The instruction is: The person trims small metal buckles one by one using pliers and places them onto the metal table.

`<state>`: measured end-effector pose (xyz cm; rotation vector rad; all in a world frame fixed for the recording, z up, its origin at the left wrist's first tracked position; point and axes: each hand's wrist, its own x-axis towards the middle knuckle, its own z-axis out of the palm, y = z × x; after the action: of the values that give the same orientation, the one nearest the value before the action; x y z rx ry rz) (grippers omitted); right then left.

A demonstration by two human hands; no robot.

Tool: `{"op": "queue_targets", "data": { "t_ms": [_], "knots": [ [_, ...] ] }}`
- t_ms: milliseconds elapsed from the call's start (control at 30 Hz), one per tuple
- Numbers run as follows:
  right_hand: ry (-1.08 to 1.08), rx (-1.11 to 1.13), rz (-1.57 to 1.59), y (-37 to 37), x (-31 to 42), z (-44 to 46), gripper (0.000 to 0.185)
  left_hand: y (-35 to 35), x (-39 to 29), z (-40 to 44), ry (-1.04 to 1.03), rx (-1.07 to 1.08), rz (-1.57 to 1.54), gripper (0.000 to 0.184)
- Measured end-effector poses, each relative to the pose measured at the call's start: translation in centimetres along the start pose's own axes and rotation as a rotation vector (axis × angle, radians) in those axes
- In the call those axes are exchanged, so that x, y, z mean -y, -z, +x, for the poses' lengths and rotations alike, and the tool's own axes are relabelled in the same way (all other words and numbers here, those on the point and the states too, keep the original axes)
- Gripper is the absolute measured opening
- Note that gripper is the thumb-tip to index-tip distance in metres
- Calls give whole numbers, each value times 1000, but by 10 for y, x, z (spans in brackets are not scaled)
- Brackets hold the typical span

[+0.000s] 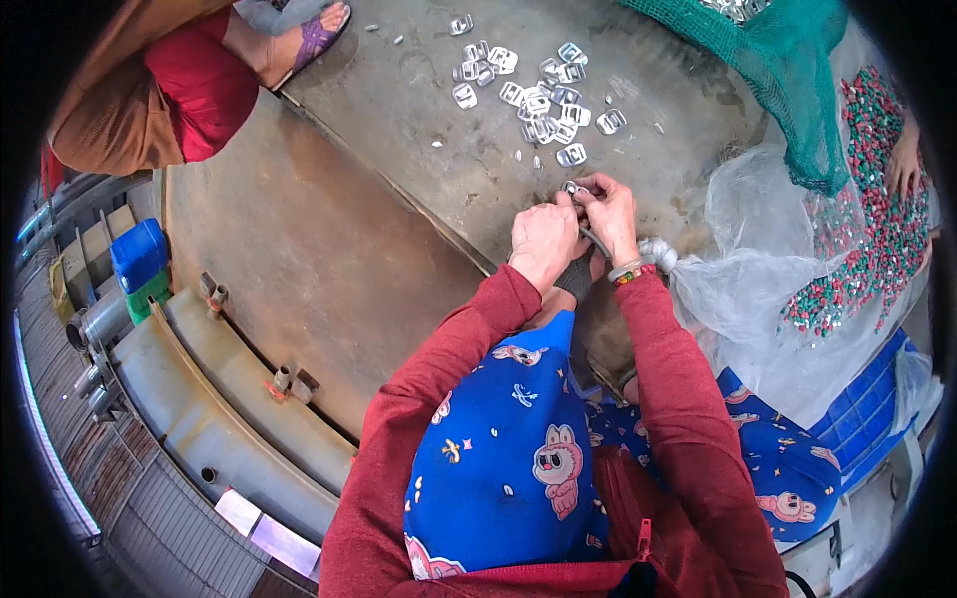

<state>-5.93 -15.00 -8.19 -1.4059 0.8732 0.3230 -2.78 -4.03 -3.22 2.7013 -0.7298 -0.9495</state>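
- The person's right hand (610,214) is bent with thumb and fingertips brought together on a small metal piece (571,187); this hold lies on the person's side of the loose metal pieces (575,115), just short of them.
- The left hand (543,239) is curled into a fist against the right, also on the person's side of the loose metal pieces; what its fingers close around is hidden. Its thumb reaches close to the held piece, but whether it touches cannot be told.
- A grey rod-like part (595,239) shows between the hands, slanting away from the loose metal pieces toward the right wrist; its ends are covered.
- The held piece is too covered to read its long axis. The nearest loose piece (571,154) lies straight beyond the fingertips, its longer side roughly crosswise, slightly nearer the right hand.
- Right of the loose metal pieces hangs green netting (768,60); farther right are red and green bits (877,209), with another person's hand (905,159) over them.
- Well left of the loose metal pieces, another person's sandalled foot (317,38) rests at the seam.
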Motion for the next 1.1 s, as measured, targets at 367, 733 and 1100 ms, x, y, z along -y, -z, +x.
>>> {"op": "queue_targets", "data": {
  "t_ms": [367, 733, 1100],
  "knots": [
    [-50, 502, 987, 23, 19, -11, 23, 40, 30, -20, 39, -263, -1157, 30],
    [-24, 420, 839, 12, 50, -43, 7, 27, 11, -20, 108, -139, -1956, 14],
    [-80, 332, 875, 19, 56, -46, 5, 47, 4, -17, -165, -399, -1420, 12]
  ]
}}
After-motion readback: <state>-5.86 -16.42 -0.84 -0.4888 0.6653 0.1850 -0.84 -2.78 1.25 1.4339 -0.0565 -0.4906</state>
